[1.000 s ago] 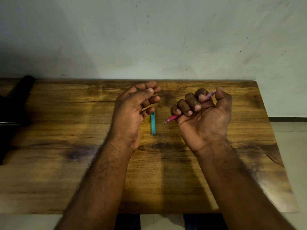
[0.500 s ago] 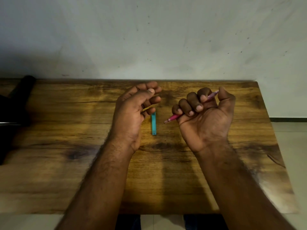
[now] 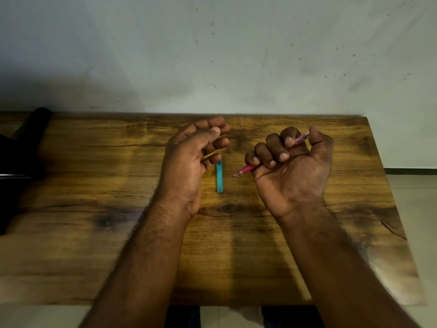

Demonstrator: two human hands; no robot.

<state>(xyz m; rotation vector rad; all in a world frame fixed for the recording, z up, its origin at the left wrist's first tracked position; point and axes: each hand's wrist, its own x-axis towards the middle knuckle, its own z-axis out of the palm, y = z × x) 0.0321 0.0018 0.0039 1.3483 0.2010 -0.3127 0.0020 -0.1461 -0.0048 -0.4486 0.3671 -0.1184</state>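
Pink pen point(image 3: 246, 169): I am gripping it in my right hand point(image 3: 292, 171), fingers curled tight around the barrel, tip pointing left, raised over the wooden table point(image 3: 94, 209). Teal cap point(image 3: 219, 176): lying flat between both hands. Left hand point(image 3: 189, 166): I am holding it loosely curled, grasping nothing, little finger just beside the cap.

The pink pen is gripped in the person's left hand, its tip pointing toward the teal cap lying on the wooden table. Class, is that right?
Not quite. The head view shows the pink pen gripped in the right hand, not the left. The left hand holds no pen, its fingers loosely curled. The rest stands: the tip points toward the teal cap lying on the wooden table.
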